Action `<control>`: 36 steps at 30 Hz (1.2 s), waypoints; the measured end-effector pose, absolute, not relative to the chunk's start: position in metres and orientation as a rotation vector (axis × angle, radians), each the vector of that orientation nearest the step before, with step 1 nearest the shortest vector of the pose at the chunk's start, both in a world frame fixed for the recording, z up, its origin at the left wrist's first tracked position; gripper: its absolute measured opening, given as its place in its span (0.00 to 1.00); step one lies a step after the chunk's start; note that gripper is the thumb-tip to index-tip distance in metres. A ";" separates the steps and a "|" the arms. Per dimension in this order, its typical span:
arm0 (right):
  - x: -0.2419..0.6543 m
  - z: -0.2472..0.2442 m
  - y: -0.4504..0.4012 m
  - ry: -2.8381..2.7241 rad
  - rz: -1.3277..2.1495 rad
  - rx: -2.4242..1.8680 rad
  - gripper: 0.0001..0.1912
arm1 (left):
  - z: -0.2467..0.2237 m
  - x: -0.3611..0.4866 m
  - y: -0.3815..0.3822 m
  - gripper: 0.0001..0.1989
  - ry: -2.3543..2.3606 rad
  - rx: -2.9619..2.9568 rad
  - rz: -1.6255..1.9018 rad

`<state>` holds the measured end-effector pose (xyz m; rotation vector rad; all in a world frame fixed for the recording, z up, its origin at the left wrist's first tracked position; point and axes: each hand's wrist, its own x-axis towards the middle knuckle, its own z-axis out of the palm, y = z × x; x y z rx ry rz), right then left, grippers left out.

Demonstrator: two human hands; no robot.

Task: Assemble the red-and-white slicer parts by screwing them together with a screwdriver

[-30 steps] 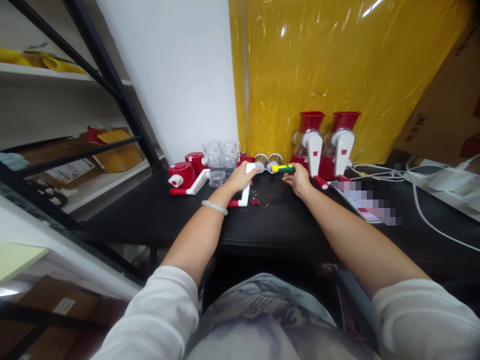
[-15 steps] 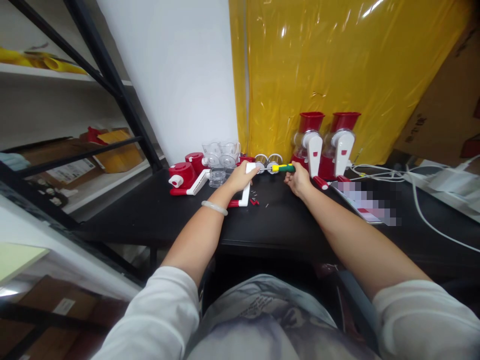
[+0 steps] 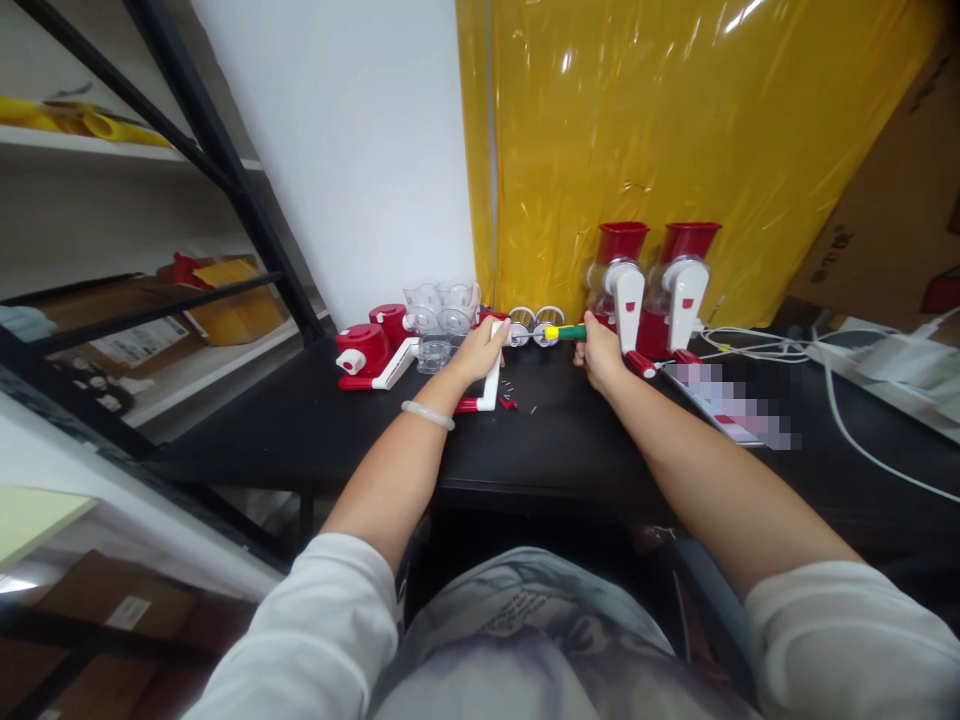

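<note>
My left hand [image 3: 480, 350] is closed around the upper end of a white crank handle [image 3: 491, 387] with a red grip. In my right hand [image 3: 602, 355] is a screwdriver [image 3: 566, 333] with a green and yellow handle, held level. Its shaft points left at the top of the crank handle; I cannot tell whether the tip sits in a screw. Below the hands, several small screws [image 3: 507, 387] and a small red part [image 3: 509, 403] lie on the black table [image 3: 570, 450]. Two metal grater drums [image 3: 550, 320] stand just behind.
Red grater bases [image 3: 365, 352] and clear plastic housings [image 3: 442, 310] stand at the left. Two assembled rotary graters [image 3: 628, 290] stand at the right, beside a phone-like flat object [image 3: 712, 400] and white cables [image 3: 765, 345]. A black shelf frame [image 3: 217, 160] rises on the left.
The screwdriver and my right hand have shifted slightly, with the screwdriver a little further left. My left hand keeps its grip on the crank handle, nearly unmoved.
</note>
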<state>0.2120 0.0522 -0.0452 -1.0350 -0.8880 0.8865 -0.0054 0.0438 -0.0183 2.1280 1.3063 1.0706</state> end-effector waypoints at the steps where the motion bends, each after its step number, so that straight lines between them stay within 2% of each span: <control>1: 0.213 -0.045 0.052 -0.896 0.858 -1.042 0.19 | -0.018 -0.005 0.043 0.26 1.310 2.138 1.070; 8: 0.215 -0.042 0.053 -0.902 0.735 -1.168 0.22 | -0.013 -0.004 0.038 0.25 1.357 2.174 1.046; 18: 0.217 -0.042 0.056 -0.802 0.780 -1.320 0.26 | -0.002 -0.004 0.028 0.23 1.369 2.355 1.082; 27: 0.218 -0.044 0.056 -0.744 0.780 -1.341 0.24 | 0.008 -0.002 0.015 0.25 1.564 2.477 1.054; 33: 0.216 -0.040 0.050 -0.781 0.804 -1.440 0.27 | 0.011 -0.002 0.011 0.28 1.648 2.560 0.974; 36: 0.214 -0.035 0.046 -0.771 0.823 -1.421 0.24 | 0.010 -0.002 0.013 0.27 1.683 2.598 0.965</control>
